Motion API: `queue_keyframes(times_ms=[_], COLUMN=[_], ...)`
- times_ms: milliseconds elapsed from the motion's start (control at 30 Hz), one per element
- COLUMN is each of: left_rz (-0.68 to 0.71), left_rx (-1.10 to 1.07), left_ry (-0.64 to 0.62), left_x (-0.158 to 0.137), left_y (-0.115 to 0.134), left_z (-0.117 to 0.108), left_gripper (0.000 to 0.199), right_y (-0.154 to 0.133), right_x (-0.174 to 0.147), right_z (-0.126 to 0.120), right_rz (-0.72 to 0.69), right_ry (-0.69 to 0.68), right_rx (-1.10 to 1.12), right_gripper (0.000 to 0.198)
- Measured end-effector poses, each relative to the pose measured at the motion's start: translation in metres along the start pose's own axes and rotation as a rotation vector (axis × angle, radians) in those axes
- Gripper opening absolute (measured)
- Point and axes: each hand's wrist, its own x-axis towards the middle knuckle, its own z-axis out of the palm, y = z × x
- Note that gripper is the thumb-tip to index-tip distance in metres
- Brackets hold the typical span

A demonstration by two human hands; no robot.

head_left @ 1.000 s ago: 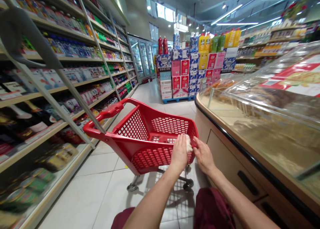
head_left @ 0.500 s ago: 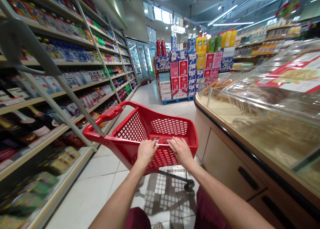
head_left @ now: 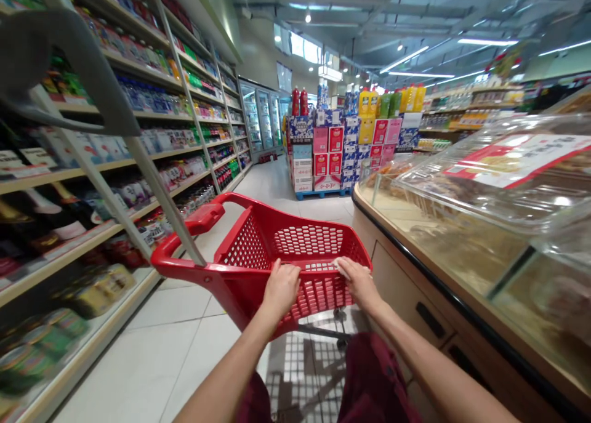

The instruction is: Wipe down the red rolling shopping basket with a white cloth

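Note:
A red plastic shopping cart (head_left: pixel 235 287) with a perforated basket stands sideways in front of me. My left hand (head_left: pixel 282 286) is closed over the middle of the basket's near rim. Farther right on the same rim, my right hand (head_left: pixel 357 279) grips near the corner, its fingers curled over the edge. Something small and white shows by the right fingertips, too unclear to name. No goods show in the visible part of the basket. From the cart's left end rises a grey pole (head_left: pixel 161 195) with a dark grey loop (head_left: pixel 87 72) on top.
Shelves of bottles and cans (head_left: pixel 170 133) line the left side. A wooden counter (head_left: pixel 392 275) with clear-lidded food trays (head_left: pixel 498 158) runs close along the right. Ahead, stacked drink boxes (head_left: pixel 329 158) stand on a blue pallet (head_left: pixel 318 194), with glass-door fridges (head_left: pixel 263 118) behind.
Both hands keep hold of the rim while the basket's right corner comes nearer the counter. The grey loop looms larger at upper left. One maroon-clothed leg has swung forward.

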Motion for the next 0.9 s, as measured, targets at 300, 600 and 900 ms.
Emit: queue_keyframes(times_ms=[300,600,900], left_rz=[-0.006,-0.021,0.02], left_rx=[0.005,-0.022,0.009], left_ry=[0.116,0.122,0.029], left_x=[-0.024,-0.038,-0.054], left_y=[0.002,0.02,0.024], left_z=[-0.014,-0.022,-0.035], left_gripper=[0.023,0.025,0.031], right_y=[-0.028,0.005,0.037], right_x=[0.0,-0.025,-0.03], right_z=[-0.029,-0.03,-0.074], right_rz=[0.13,0.145,-0.021], right_ry=[0.206,-0.02,-0.24], right_rx=[0.309,-0.276,-0.234], right_gripper=[0.045,0.05,0.04])
